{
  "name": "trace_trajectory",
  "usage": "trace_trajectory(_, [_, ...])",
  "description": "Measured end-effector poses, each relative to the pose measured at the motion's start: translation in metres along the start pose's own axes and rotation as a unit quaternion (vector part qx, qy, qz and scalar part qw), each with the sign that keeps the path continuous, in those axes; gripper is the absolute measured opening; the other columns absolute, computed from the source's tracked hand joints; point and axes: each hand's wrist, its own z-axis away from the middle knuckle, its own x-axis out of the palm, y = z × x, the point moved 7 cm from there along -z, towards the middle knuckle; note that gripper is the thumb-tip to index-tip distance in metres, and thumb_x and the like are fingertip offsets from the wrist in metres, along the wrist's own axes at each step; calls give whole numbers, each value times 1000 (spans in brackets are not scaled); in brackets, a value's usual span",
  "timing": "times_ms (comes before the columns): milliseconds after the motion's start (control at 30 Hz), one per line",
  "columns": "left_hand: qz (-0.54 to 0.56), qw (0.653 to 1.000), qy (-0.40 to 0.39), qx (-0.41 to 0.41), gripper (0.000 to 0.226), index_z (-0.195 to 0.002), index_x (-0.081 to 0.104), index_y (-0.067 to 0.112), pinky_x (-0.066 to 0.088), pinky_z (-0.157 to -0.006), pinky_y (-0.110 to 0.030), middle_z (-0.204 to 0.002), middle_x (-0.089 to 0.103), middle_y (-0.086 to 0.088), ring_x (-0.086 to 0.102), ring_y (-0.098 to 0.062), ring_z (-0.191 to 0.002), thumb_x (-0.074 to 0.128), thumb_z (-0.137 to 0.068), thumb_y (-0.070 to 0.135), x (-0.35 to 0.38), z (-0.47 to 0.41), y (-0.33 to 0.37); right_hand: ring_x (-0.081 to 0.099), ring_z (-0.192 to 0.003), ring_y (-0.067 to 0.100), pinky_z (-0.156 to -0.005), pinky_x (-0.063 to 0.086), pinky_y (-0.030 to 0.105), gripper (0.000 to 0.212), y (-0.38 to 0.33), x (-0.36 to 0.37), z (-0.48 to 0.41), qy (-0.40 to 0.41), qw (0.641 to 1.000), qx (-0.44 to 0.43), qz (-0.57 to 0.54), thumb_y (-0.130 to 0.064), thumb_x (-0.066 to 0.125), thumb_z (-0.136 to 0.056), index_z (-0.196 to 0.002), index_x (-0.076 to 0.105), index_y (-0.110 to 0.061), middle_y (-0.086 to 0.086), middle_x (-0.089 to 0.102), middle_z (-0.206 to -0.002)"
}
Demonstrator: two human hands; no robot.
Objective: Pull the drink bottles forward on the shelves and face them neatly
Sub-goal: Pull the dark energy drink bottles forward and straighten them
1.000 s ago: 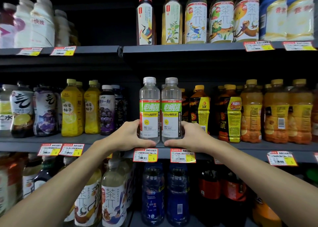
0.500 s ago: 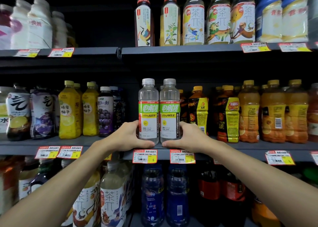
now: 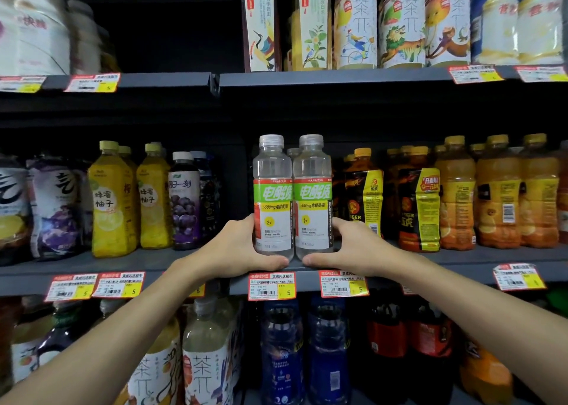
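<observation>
Two clear bottles stand touching at the middle shelf (image 3: 461, 258) front edge; left hand (image 3: 233, 251) grips the left bottle (image 3: 272, 195), right hand (image 3: 353, 248) grips the right bottle (image 3: 312, 195), thumbs across their bases

Only bare skin is shown: the left hand (image 3: 233, 248) and right hand (image 3: 353, 248) are uncovered, and the left forearm (image 3: 123, 327) and right forearm (image 3: 461, 306) are left bare to the near edges of view.
</observation>
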Motion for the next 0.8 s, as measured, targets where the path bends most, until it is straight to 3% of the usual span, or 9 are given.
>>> trace_trajectory(133, [-16, 1000, 0, -4, 93, -130, 47, 42, 44, -76, -6, -109, 64, 32, 58, 20, -98, 78, -52, 81, -2, 3, 1, 51, -83, -23, -61, 40, 0, 86, -2, -4, 4, 7, 1000, -8, 6, -84, 74, -55, -126, 54, -41, -36, 57, -94])
trace_trajectory(267, [-34, 998, 13, -57, 113, -139, 37, 34, 43, -71, -7, -105, 55, 34, 56, 16, -92, 73, -46, 88, -8, 16, 7, 55, -79, -18, -59, 39, 7, 79, -1, -24, 17, 59, 998, -28, 8, -82, 71, -64, -126, 53, -38, -27, 61, -99])
trace_trajectory(333, [15, 993, 100, -65, 117, -145, 28, 29, 46, -84, -11, -118, 51, 29, 55, 11, -106, 74, -52, 83, -11, 27, 18, 54, -78, -17, -61, 39, 6, 62, 12, -40, 30, 111, 993, -39, -20, -75, 68, -73, -121, 54, -37, -20, 65, -100])
trace_trajectory(400, [40, 967, 249, -24, 103, -143, 31, 24, 43, -101, -23, -133, 40, 11, 47, -4, -121, 77, -64, 71, -9, 44, 41, 56, -75, -10, -63, 39, 7, 44, 28, -56, 45, 158, 985, -57, -23, -60, 69, -84, -116, 61, -30, -16, 66, -96])
trace_trajectory(467, [40, 919, 387, 64, 74, -132, 42, 18, 42, -94, -19, -128, 36, 4, 47, -11, -112, 77, -76, 52, 2, 63, 82, 58, -77, -4, -66, 42, 14, 31, 44, -74, 58, 201, 977, -74, 9, -46, 67, -90, -113, 64, -25, -16, 65, -94])
trace_trajectory(533, [50, 879, 456, 128, 50, -120, 49, 14, 43, -83, -20, -118, 40, 0, 50, -17, -98, 74, -82, 33, 20, 70, 121, 56, -85, -1, -72, 47, 25, 25, 61, -92, 67, 243, 967, -61, 52, -42, 66, -91, -112, 62, -28, -17, 61, -100])
trace_trajectory(600, [55, 877, 450, 161, 36, -113, 51, 16, 44, -78, -21, -109, 46, 1, 52, -18, -91, 70, -84, 25, 42, 61, 153, 52, -82, 5, -68, 41, 28, 28, 77, -109, 75, 293, 951, -18, 92, -45, 64, -90, -113, 57, -31, -15, 54, -107])
trace_trajectory(667, [54, 898, 412, 146, 31, -112, 54, 21, 44, -75, -17, -102, 51, 4, 55, -14, -88, 71, -87, 23, 64, 42, 171, 50, -72, 11, -64, 34, 30, 39, 88, -117, 79, 322, 936, 30, 139, -52, 64, -89, -118, 53, -28, -9, 49, -114])
trace_trajectory(800, [30, 945, 325, -2, 50, -134, 52, 16, 42, -82, -16, -110, 58, -2, 57, -4, -95, 69, -91, 34, 103, -7, 174, 65, -84, 25, -64, 32, 31, 62, 99, -126, 84, 339, 920, 79, 182, -60, 65, -86, -129, 49, -18, 1, 53, -119])
